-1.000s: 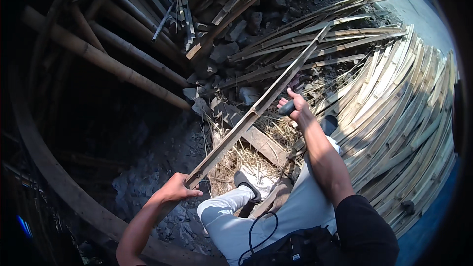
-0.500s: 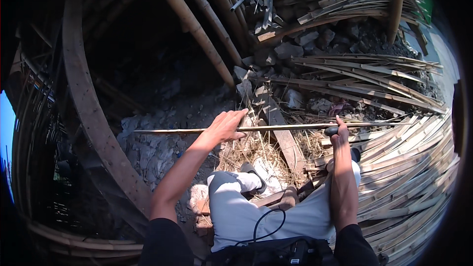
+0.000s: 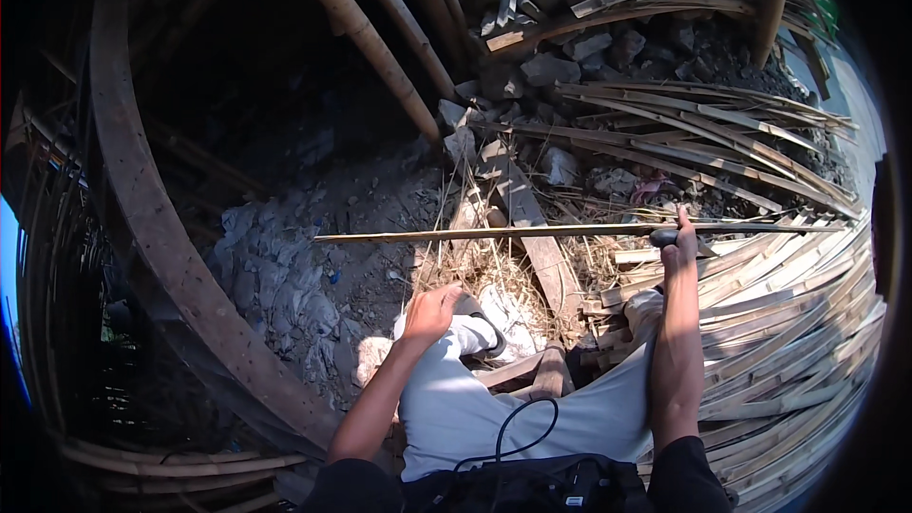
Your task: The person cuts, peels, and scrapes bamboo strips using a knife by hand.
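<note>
Bamboo strip (image 3: 532,232) lying level, free end pointing left, right hand (image 3: 679,252) grip closed around it

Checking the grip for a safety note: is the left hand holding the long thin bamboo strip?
No: the left hand rests on the knee, while only the right hand holds the long thin bamboo strip.

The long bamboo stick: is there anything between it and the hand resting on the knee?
Nothing visible is in the way. The left hand rests on the knee, and the bamboo strip runs level above it with only dry straw on the ground behind. The right hand holds the strip.
</note>
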`<state>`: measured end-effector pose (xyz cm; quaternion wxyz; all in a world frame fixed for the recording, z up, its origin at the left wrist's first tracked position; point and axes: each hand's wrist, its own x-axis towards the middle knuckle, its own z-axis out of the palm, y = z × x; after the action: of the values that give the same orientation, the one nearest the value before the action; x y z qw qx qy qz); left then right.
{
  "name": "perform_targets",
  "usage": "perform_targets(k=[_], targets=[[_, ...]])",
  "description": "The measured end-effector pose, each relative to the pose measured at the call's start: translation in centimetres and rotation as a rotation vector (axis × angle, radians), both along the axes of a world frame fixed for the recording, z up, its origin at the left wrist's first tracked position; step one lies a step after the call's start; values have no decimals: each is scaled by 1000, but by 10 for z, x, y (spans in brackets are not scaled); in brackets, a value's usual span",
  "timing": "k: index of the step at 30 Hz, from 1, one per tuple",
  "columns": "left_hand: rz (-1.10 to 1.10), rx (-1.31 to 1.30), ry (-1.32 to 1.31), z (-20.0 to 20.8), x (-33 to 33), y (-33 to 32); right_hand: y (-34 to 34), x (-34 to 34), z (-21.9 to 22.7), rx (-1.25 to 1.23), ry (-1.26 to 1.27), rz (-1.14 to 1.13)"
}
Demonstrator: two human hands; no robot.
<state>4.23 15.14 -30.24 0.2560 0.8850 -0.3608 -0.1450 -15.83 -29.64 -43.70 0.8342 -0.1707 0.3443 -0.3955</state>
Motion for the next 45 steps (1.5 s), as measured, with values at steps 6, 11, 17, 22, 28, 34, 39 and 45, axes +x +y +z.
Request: perform_targets(k=[6,11,17,22,28,34,39,45], targets=[[99,-60,-50,-23,36,8,-5,-3,1,-39,40,59],[684,-747,784,-10,58,20,-5,1,-6,47,-6,51],[403,-1302,867,5,92,57,28,11,16,152,-64,106],[143,-1261,1020,-3,58,25,34,21,-1,79,76,169],[-104,-1532,973,19,22,-28,102,55,60,239,40,171],[237,-1703,419,103,11,-50,111,70,53,340,-230,322],[253,-1612,536,185,11,-55,140,76,84,333,-245,309],[271,-1512,416,271,41,-30,113,48,54,384,56,121]])
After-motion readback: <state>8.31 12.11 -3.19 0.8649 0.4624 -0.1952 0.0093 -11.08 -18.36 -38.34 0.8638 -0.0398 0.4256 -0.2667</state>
